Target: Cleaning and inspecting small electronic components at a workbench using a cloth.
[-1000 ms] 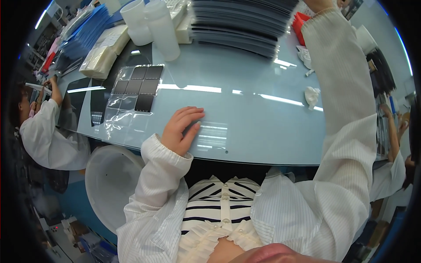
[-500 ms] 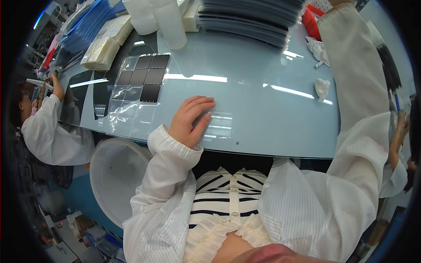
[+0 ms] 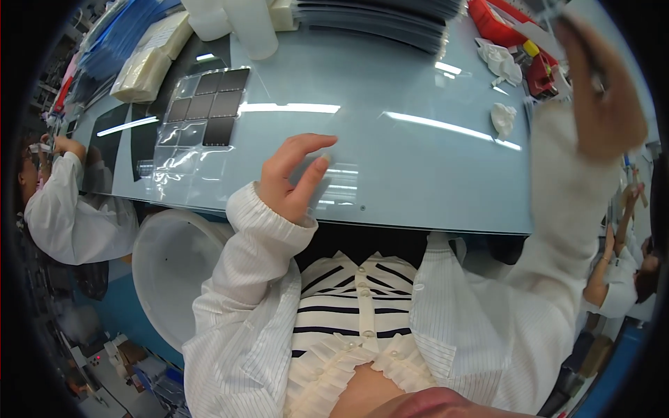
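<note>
Clear pocket sheet (image 3: 187, 134), partly filled with dark squares (image 3: 219, 131), lies flat on the table (image 3: 418, 181), to the left of the left hand (image 3: 286, 177) and apart from it. That left grip holds nothing I can see, its thumb and forefinger parted. Well away from the sheet, the right hand (image 3: 612, 104) is raised beyond the red bin (image 3: 490, 26); it is blurred, and I cannot tell whether its grip holds anything. To my eye, the step in hand belongs to the right hand, the left one idle. Handling the sheet would call for a leftward reach. Crumpled tissue (image 3: 503, 120) and a dark stack (image 3: 380, 31) sit farther out.
</note>
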Action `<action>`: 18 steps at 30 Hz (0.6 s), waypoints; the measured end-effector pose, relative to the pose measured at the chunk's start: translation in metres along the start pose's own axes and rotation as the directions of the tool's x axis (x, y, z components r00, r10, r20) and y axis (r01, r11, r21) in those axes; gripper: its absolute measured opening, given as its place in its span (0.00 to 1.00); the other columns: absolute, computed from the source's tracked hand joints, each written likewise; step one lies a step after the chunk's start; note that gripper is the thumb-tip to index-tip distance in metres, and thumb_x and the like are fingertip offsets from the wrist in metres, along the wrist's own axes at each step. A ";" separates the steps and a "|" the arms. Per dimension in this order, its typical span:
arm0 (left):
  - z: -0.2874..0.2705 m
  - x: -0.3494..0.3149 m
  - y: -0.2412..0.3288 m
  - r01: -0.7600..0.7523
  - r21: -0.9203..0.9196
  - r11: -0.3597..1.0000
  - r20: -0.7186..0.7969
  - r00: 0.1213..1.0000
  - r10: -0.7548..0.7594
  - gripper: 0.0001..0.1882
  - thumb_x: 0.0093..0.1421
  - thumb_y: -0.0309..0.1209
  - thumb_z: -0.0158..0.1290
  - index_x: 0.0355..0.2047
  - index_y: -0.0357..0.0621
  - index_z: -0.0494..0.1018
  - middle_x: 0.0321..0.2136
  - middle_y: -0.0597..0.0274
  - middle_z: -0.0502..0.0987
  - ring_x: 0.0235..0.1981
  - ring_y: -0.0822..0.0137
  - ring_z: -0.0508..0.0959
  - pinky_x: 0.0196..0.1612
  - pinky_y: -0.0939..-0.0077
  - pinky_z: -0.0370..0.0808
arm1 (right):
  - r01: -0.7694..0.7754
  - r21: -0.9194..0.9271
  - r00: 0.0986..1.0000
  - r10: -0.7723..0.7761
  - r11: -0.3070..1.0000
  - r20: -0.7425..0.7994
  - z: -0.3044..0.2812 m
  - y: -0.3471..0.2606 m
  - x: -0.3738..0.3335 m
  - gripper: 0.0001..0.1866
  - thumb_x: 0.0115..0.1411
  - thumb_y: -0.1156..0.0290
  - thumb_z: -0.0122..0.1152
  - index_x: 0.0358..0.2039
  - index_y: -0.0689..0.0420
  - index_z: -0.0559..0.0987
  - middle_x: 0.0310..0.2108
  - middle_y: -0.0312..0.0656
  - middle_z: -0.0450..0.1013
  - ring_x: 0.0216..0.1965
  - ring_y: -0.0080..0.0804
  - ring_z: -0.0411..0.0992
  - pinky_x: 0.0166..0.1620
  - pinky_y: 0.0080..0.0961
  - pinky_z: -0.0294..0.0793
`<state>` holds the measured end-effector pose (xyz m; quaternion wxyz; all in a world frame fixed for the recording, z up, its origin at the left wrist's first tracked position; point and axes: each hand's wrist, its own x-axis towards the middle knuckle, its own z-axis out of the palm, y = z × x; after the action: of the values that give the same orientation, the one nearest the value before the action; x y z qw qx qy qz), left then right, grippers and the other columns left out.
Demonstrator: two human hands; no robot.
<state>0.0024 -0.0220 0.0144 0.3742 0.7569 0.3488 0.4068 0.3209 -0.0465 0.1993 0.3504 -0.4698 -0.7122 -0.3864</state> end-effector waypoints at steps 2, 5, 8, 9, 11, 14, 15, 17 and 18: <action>0.013 0.003 0.010 0.096 -0.453 0.886 0.126 0.991 -0.043 0.26 0.60 0.44 0.51 0.55 0.46 0.65 0.49 0.52 0.72 0.51 0.57 0.70 0.56 0.64 0.65 | 0.353 -0.191 0.931 -0.323 0.916 0.171 -0.022 -0.053 -0.016 0.17 0.47 0.79 0.68 0.40 0.57 0.79 0.32 0.36 0.78 0.32 0.28 0.76 0.34 0.18 0.75; 0.043 0.000 0.013 0.100 -0.928 0.360 0.107 0.994 0.001 0.42 0.54 0.59 0.49 0.61 0.45 0.56 0.55 0.53 0.66 0.56 0.59 0.66 0.57 0.63 0.63 | 0.424 0.073 0.902 -0.428 0.903 0.049 -0.023 -0.094 -0.071 0.16 0.44 0.84 0.64 0.37 0.60 0.80 0.29 0.40 0.72 0.25 0.28 0.71 0.24 0.20 0.68; 0.044 -0.005 0.018 0.299 -0.919 0.255 0.292 0.954 -0.067 0.44 0.56 0.64 0.40 0.58 0.37 0.57 0.56 0.53 0.65 0.56 0.58 0.66 0.58 0.64 0.63 | 0.412 0.351 0.878 -0.470 0.841 0.095 -0.022 -0.129 -0.107 0.16 0.36 0.78 0.70 0.30 0.62 0.81 0.25 0.35 0.66 0.17 0.19 0.61 0.19 0.17 0.54; 0.042 -0.010 0.011 0.381 -0.918 0.113 0.374 0.924 -0.080 0.40 0.59 0.59 0.42 0.57 0.36 0.60 0.53 0.53 0.68 0.54 0.59 0.69 0.56 0.65 0.65 | 0.443 0.361 0.859 -0.504 0.821 0.092 -0.020 -0.140 -0.120 0.15 0.35 0.76 0.69 0.28 0.64 0.81 0.24 0.35 0.65 0.17 0.19 0.60 0.19 0.16 0.52; 0.042 -0.015 0.023 0.418 -0.884 0.208 0.383 0.904 -0.191 0.33 0.61 0.51 0.43 0.55 0.36 0.62 0.50 0.52 0.70 0.51 0.59 0.72 0.53 0.66 0.68 | 0.445 0.398 0.837 -0.530 0.802 0.132 -0.023 -0.156 -0.137 0.15 0.38 0.75 0.68 0.30 0.65 0.80 0.23 0.36 0.65 0.16 0.21 0.59 0.18 0.16 0.54; 0.038 -0.012 0.035 0.539 -0.813 0.222 0.454 0.824 -0.340 0.21 0.61 0.36 0.47 0.51 0.37 0.66 0.44 0.56 0.75 0.45 0.63 0.75 0.48 0.69 0.71 | 0.111 0.589 0.787 -0.433 0.800 0.439 -0.029 -0.166 -0.144 0.23 0.45 0.60 0.67 0.36 0.65 0.79 0.23 0.39 0.67 0.17 0.25 0.62 0.19 0.18 0.59; 0.035 -0.013 0.038 0.601 -0.786 0.146 0.514 0.767 -0.384 0.17 0.58 0.29 0.49 0.48 0.38 0.69 0.41 0.60 0.76 0.42 0.67 0.76 0.46 0.72 0.71 | 0.107 0.596 0.790 -0.432 0.796 0.435 -0.030 -0.162 -0.142 0.23 0.45 0.60 0.67 0.36 0.65 0.79 0.23 0.39 0.67 0.17 0.25 0.62 0.19 0.18 0.59; 0.031 -0.013 0.042 0.584 -0.762 0.280 0.451 0.788 -0.420 0.20 0.57 0.27 0.45 0.50 0.34 0.66 0.44 0.49 0.74 0.42 0.59 0.77 0.43 0.69 0.75 | -0.224 0.685 0.800 -0.270 0.693 0.535 -0.031 -0.146 -0.138 0.28 0.44 0.51 0.66 0.38 0.63 0.78 0.24 0.40 0.68 0.18 0.28 0.65 0.20 0.20 0.64; 0.027 -0.015 0.042 0.571 -0.766 0.294 0.440 0.801 -0.407 0.19 0.57 0.27 0.47 0.49 0.36 0.67 0.42 0.54 0.75 0.42 0.62 0.77 0.45 0.71 0.73 | -0.248 0.584 0.810 -0.165 0.773 0.562 -0.033 -0.137 -0.139 0.31 0.42 0.48 0.66 0.39 0.62 0.79 0.25 0.42 0.70 0.20 0.32 0.68 0.22 0.22 0.68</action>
<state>0.0291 -0.0617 0.0339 0.8375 0.3414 0.2728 0.3281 0.2403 -0.1669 0.0645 0.2601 -0.4356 -0.8604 0.0476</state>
